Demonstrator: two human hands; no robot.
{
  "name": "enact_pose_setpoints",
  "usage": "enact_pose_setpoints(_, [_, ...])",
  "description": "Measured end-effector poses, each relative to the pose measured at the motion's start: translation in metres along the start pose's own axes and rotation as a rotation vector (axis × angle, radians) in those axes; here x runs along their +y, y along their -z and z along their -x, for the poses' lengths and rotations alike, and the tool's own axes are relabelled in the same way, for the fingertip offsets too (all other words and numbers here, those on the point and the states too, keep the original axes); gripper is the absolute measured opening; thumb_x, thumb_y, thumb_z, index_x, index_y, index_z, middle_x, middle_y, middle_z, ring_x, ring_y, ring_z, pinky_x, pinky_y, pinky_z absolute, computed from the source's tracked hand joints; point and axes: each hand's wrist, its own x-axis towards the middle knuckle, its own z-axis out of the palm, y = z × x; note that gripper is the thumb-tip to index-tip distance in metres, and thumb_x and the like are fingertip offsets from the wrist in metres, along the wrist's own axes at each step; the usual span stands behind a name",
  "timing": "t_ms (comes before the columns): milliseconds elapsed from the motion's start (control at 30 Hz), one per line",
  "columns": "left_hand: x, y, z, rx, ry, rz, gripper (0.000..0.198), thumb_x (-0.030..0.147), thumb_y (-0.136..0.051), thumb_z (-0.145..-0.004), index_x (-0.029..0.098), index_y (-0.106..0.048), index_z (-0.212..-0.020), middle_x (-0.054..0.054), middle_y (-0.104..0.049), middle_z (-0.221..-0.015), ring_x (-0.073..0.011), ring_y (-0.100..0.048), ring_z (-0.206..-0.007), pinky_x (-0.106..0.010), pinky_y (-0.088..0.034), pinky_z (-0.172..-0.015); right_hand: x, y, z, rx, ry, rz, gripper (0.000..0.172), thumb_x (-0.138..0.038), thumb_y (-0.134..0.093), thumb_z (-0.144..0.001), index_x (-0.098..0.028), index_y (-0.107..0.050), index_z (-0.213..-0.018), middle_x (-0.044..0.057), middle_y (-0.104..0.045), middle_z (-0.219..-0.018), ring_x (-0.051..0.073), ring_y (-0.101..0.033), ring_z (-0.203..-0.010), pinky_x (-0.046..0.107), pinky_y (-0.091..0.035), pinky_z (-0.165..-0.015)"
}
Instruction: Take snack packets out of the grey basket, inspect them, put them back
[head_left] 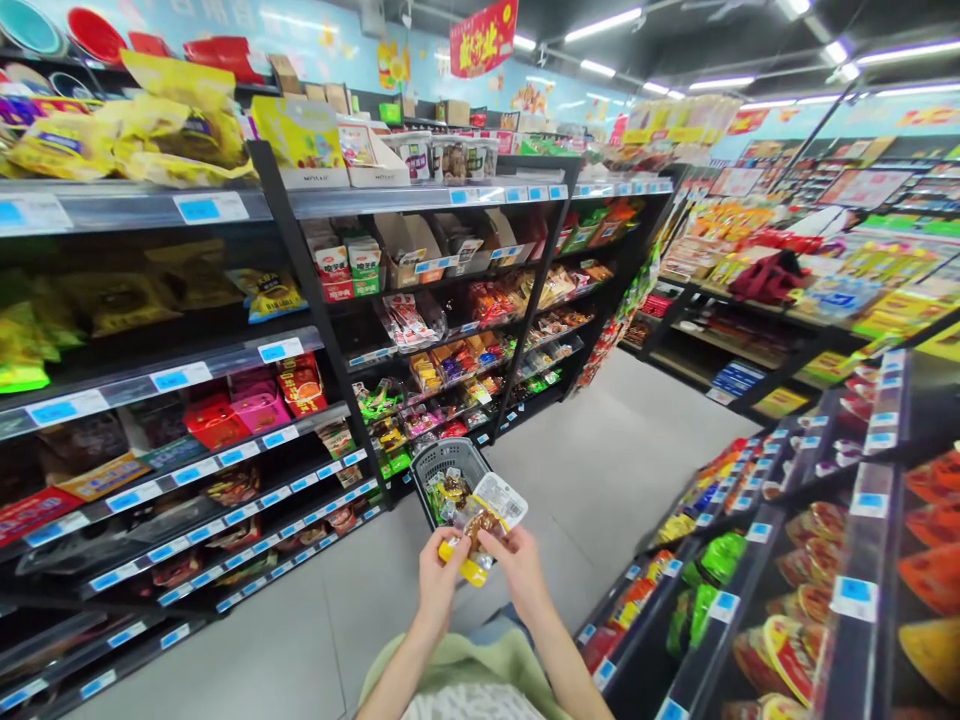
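Observation:
My left hand (441,568) and my right hand (514,562) are together in front of my body, fingers closed on a snack packet (481,526). The packet is partly clear with yellow edges, and brown food shows through it. A white panel with small print (501,498) stands at its upper right; I cannot tell whether it belongs to the same packet. Just beyond my hands is a grey shopping basket (445,456) with several packaged snacks (448,492) inside. My hands hide part of the packet and the basket's near side.
Black shelving with snack bags and boxes (420,262) runs along the left and ahead. To my right, a tiered rack holds packaged goods (787,640). Grey tiled floor (592,450) lies between them. Farther off stands a display table with a dark red bag (769,278).

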Motion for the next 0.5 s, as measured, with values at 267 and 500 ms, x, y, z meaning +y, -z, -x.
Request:
enact_pose_setpoints(267, [0.005,-0.006,0.001,-0.023,-0.014,-0.053,0.036,0.044,-0.081,-0.072,0.017,-0.060,-0.081,0.002,-0.057,-0.074,-0.0112,-0.051,-0.068,-0.019,-0.041,-0.064,0.001,0.004,-0.005,0.069,0.027,0.036,0.037,-0.041,-0.086,-0.068,-0.016,-0.076,-0.094,0.007,-0.076,-0.087,0.020,-0.068,-0.077,0.030,-0.054,-0.075])
enact_pose_setpoints(500, [0.002,-0.011,-0.001,-0.096,-0.002,-0.078,0.038,0.044,-0.083,-0.068,0.016,-0.063,-0.085,0.001,-0.061,-0.073,-0.0105,-0.052,-0.065,-0.019,-0.042,-0.062,-0.007,0.006,-0.004,0.044,0.067,0.029,0.031,-0.040,-0.085,-0.070,-0.016,-0.075,-0.086,0.004,-0.073,-0.078,0.018,-0.065,-0.073,0.027,-0.053,-0.072])
